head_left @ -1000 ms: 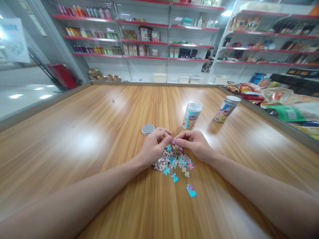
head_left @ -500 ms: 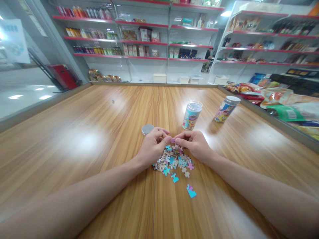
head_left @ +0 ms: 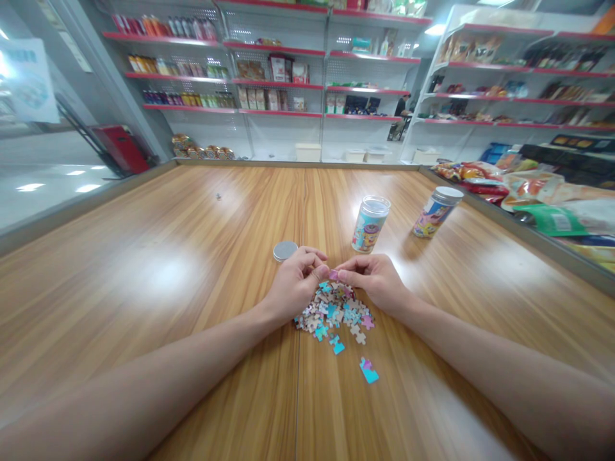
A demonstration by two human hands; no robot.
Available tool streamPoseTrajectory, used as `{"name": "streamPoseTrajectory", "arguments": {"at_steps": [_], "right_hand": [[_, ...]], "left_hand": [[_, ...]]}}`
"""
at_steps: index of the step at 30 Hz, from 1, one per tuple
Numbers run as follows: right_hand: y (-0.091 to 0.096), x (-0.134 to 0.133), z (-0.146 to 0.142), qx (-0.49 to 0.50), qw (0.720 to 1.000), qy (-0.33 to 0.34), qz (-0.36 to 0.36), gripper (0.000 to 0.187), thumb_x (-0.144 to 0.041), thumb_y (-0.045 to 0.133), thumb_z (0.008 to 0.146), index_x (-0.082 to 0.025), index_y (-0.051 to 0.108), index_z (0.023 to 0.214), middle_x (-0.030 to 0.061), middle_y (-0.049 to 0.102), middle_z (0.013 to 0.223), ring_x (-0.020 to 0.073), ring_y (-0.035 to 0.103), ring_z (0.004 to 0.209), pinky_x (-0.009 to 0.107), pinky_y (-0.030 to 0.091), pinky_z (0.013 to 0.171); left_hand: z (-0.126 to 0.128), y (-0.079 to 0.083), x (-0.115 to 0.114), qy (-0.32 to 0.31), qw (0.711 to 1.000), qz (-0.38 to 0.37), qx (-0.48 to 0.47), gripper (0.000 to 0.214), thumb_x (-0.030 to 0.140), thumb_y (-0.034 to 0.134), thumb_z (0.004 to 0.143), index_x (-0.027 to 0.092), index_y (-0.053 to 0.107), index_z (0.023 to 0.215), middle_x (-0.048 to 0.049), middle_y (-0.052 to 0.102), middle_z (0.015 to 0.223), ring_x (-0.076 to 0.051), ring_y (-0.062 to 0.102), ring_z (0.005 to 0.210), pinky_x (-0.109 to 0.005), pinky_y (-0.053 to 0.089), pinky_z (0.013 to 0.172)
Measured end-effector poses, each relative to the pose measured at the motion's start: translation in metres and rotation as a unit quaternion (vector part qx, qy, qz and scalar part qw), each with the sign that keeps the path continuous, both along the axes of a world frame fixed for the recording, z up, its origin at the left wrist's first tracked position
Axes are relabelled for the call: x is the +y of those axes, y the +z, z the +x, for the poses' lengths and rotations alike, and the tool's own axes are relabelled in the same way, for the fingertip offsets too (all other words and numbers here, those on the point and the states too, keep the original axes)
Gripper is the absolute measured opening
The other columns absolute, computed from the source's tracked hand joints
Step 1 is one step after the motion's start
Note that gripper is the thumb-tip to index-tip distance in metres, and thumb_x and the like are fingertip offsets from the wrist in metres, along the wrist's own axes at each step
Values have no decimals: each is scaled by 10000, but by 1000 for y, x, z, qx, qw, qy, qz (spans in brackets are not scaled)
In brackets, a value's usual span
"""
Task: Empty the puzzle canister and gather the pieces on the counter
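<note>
Right grip (head_left: 377, 280) pinches pink piece (head_left: 333, 274) — nearer canister (head_left: 369, 227) cartoon-printed, lettering unreadable.

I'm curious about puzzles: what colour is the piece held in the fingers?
The puzzle piece is pinkish purple, in the head view.

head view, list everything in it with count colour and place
table: 1, brown, foreground
puzzle pile: many pieces, blue-tan-pink, centre
held piece: 1, pink, pile's far edge
front section: 1, blue-purple, nearest camera
lid: 1, grey, beyond pile
can: 1, blue, centre-right
lidded can: 1, multicoloured, farther right
speck: 1, grey, table's far left
shelves: several, white-red, background
shelf goods: many, mixed, background
bins: 4, cream, below shelves
gold containers: several, gold, below shelves
packages: many, mixed, far right
cart: 1, red, left floor
person: 1, dark-clothed, background
left hand: 1, bare, at held piece
right hand: 1, bare, holding that piece
</note>
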State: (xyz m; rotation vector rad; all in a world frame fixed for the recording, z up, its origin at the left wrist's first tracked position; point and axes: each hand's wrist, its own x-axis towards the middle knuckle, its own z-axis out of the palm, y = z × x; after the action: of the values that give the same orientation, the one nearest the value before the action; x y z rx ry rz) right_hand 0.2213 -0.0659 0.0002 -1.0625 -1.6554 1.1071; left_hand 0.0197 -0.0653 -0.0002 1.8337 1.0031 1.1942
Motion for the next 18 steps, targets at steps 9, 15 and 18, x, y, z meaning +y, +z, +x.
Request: {"name": "streamPoseTrajectory", "arguments": {"at_steps": [9, 15, 18], "right_hand": [[4, -5, -5, 6, 1000, -27, 1, 233, -396, 793, 773, -166, 806, 809, 41, 734, 687, 139, 583, 591, 272, 441, 559], [5, -7, -5, -8, 1000, -27, 15, 244, -391, 760, 811, -149, 788, 836, 48, 728, 713, 136, 579, 592, 271, 444, 558], [3, -7, -4, -9, 1000, 9, 22, 257, -400, 718, 855, -149, 761, 889, 43, 717, 754, 138, 589, 621, 271, 459, 574]], "left_hand": [[1, 0, 1, 2, 1000, 2, 4, 224, 261, 604, 901, 170, 619, 697, -77, 612, 1003, -206, 589, 1008, -324, 460, 824], [2, -1, 0, 18, 1000, 9, 7, 210, 253, 610, 892, 164, 635, 703, -74, 609, 987, -193, 592, 983, -304, 465, 786], [2, -1, 0, 21, 1000, 6, 4, 194, 262, 615, 891, 163, 648, 728, -74, 614, 977, -191, 596, 972, -296, 466, 768]]}}
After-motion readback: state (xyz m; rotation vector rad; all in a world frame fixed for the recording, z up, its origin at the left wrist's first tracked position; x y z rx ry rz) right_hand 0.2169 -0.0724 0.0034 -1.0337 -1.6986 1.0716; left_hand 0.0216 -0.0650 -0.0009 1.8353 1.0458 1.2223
